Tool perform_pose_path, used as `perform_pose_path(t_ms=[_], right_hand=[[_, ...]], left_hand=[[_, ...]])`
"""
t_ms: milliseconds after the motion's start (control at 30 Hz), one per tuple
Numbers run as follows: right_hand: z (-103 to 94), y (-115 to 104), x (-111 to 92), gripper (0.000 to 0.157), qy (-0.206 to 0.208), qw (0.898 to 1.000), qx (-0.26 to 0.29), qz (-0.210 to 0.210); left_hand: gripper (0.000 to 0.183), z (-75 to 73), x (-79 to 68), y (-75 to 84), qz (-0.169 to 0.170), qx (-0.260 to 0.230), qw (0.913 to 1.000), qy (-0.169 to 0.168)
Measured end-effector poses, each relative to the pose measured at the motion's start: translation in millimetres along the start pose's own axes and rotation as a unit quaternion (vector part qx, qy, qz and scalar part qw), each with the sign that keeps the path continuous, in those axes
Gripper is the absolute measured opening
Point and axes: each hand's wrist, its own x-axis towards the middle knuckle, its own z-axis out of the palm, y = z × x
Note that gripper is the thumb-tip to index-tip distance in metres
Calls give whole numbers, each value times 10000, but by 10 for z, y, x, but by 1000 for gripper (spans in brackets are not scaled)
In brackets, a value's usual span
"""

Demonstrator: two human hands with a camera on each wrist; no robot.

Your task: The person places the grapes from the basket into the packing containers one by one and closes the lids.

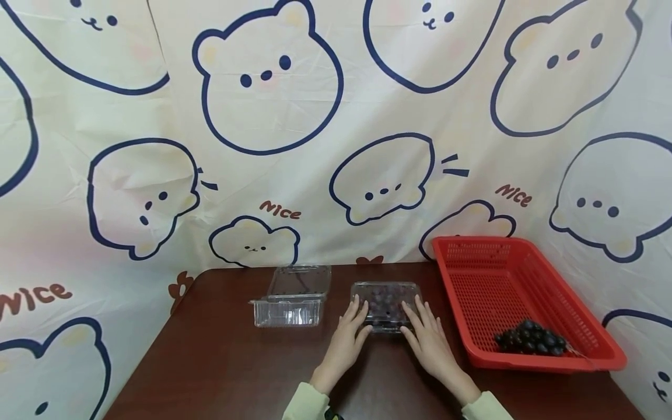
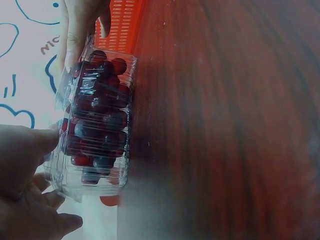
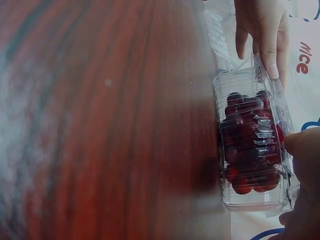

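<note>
Pale sleeves (image 1: 306, 401) show at six o'clock; the left grip (image 1: 343, 338) and right grip (image 1: 430, 345) rest, fingers straight and apart, on the clear box (image 1: 387, 298) of dark grapes (image 3: 250, 142), five o'clock on the counter (image 1: 220, 370). A red basket (image 1: 541, 361) sits at its three o'clock.

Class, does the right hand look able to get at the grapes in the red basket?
Probably yes: nothing covers the grapes, and the red basket is open; the right hand need only reach over its side.
</note>
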Motion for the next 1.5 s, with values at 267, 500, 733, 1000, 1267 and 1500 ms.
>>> perform_pose_path(t_ms=[267,500,733,1000,1267,1500], right_hand=[[35,-2,-17,52,80,9999,-118,-6],[13,12,6,52,98,9998,-146,-40],[11,21,11,51,70,9997,-239,-16],[11,17,22,51,11,9996,-264,59],[16,44,51,51,82,9996,-261,-30],[26,54,51,52,80,9995,-300,-35]], left_hand=[[50,-26,-12,19,-242,-51,9994,-243],[51,-20,8,26,-299,-34,9990,-316],[50,-25,6,39,-291,-93,9992,-269],[50,-24,11,23,-266,-95,9992,-299],[50,-31,60,19,-248,-86,9992,-317],[50,-20,61,8,-247,-69,9993,-288]])
